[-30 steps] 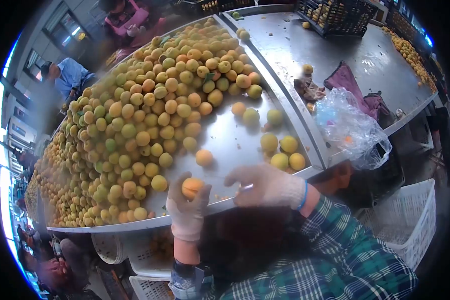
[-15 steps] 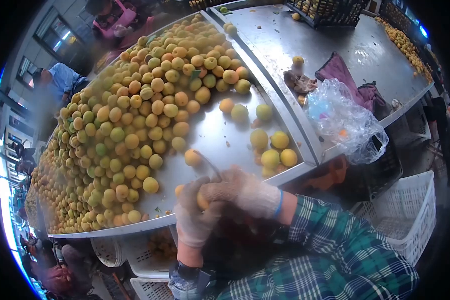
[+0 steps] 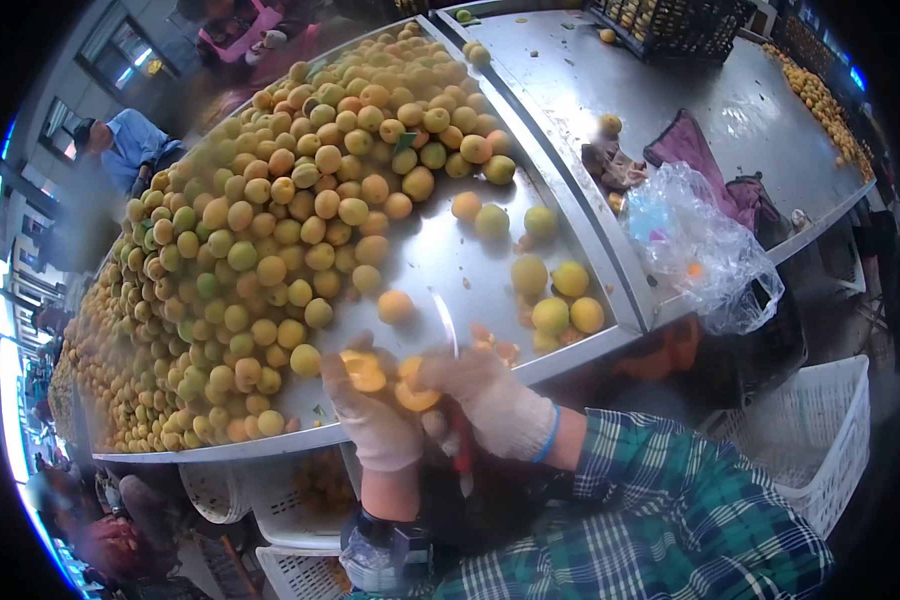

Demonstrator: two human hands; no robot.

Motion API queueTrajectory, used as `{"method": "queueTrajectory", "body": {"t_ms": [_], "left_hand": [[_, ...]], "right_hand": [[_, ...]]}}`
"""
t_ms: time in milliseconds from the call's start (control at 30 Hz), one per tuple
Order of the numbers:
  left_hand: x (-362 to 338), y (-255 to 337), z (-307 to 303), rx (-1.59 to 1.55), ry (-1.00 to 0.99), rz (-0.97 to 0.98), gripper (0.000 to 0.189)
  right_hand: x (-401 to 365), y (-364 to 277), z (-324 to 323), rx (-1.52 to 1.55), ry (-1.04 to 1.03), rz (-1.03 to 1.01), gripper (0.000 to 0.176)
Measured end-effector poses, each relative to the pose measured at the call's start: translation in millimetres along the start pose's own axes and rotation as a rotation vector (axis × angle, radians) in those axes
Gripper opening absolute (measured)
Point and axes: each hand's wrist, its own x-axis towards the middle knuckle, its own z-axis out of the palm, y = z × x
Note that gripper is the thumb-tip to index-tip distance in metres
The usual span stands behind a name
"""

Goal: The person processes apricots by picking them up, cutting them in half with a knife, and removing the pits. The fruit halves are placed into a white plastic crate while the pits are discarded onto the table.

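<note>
My left hand [image 3: 375, 425], gloved, is closed around an apricot half [image 3: 363, 372], cut face up. My right hand [image 3: 490, 400] pinches the second half [image 3: 415, 396] while gripping a knife [image 3: 447, 322], its blade tipped up and away from the fingers, I'd say to keep the edge off the fruit. Both hands sit over the near rim of the steel table [image 3: 440, 260], close to the apricot heap [image 3: 270, 220], so fruit is within reach. The glove hides most of the knife's red handle, I can't tell whether a stone sits in either half, and the white baskets [image 3: 220, 492] under the table are mostly hidden
</note>
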Motion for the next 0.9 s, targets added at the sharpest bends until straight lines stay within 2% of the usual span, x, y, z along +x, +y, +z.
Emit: {"method": "queueTrajectory", "body": {"t_ms": [67, 133, 200, 233, 267, 333, 367, 433, 467, 533, 567, 633, 667, 700, 733, 800, 833, 867, 900], "left_hand": [[3.8, 12.1, 6.5, -0.435, 0.070, -0.319, 0.050], [6.4, 7.5, 2.4, -0.438, 0.131, -0.331, 0.046], [1.5, 2.2, -0.2, -0.149, -0.080, -0.227, 0.049], [1.9, 0.4, -2.5, -0.163, -0.161, -0.262, 0.048], [2.5, -0.1, -4.9, -0.163, -0.158, -0.263, 0.048], [3.9, 0.5, -8.7, -0.072, -0.335, -0.337, 0.049], [3.1, 1.9, -7.1, -0.072, -0.333, -0.336, 0.049], [-1.4, 4.7, 0.5, -0.330, -0.313, -0.538, 0.047], [-3.8, 4.3, 1.0, -0.331, -0.313, -0.537, 0.047], [-9.9, 2.9, 2.1, -0.026, -0.344, -0.545, 0.048], [-14.5, 1.0, 12.6, 0.036, -0.234, -0.456, 0.047], [-15.2, 6.9, 17.4, -0.024, -0.220, -0.446, 0.047], [-15.8, 8.3, 18.5, -0.083, -0.207, -0.438, 0.047], [-12.5, 8.1, 5.5, -0.235, -0.258, -0.594, 0.045], [-12.1, 5.7, 5.8, -0.233, -0.259, -0.595, 0.045], [-10.8, 6.4, 11.8, -0.230, -0.108, -0.433, 0.046], [-9.9, 7.3, 4.8, -0.195, -0.186, -0.460, 0.045], [-12.1, 7.1, 2.2, -0.194, -0.184, -0.463, 0.045], [-15.1, 7.0, 1.3, -0.223, -0.242, -0.498, 0.045]], "right_hand": [[2.8, -2.6, -2.8, 0.123, -0.010, 0.057, 0.021], [9.8, 2.4, -6.0, 0.143, 0.027, -0.010, 0.023], [10.8, -0.7, -7.5, 0.135, 0.074, -0.036, 0.025], [10.5, -0.8, -7.5, 0.134, 0.076, -0.034, 0.025], [10.0, -0.8, -6.5, 0.089, 0.108, -0.050, 0.025], [9.5, -1.0, -4.5, 0.043, 0.137, -0.064, 0.024], [9.2, -1.5, -4.1, 0.013, 0.163, -0.076, 0.023], [9.7, -0.8, -4.1, -0.017, 0.189, -0.089, 0.021], [10.9, 1.6, -4.2, -0.010, 0.209, -0.135, 0.021], [13.3, 8.5, -1.9, -0.003, 0.229, -0.181, 0.020], [14.9, 13.5, 1.2, -0.089, 0.273, -0.236, 0.020], [16.2, 15.9, 3.1, -0.288, 0.278, -0.348, 0.021], [10.7, 10.4, 5.5, -0.285, 0.280, -0.347, 0.021], [0.5, -0.4, 10.3, -0.261, 0.263, -0.244, 0.021], [-5.5, -8.7, 12.3, -0.237, 0.244, -0.141, 0.022], [-4.7, -19.4, 7.8, -0.176, 0.235, -0.142, 0.029], [-5.3, -25.3, 3.2, -0.105, 0.220, -0.296, 0.031], [-5.3, -31.3, -1.0, -0.033, 0.207, -0.450, 0.033], [-5.2, -38.6, -4.1, 0.027, 0.193, -0.474, 0.037]]}}
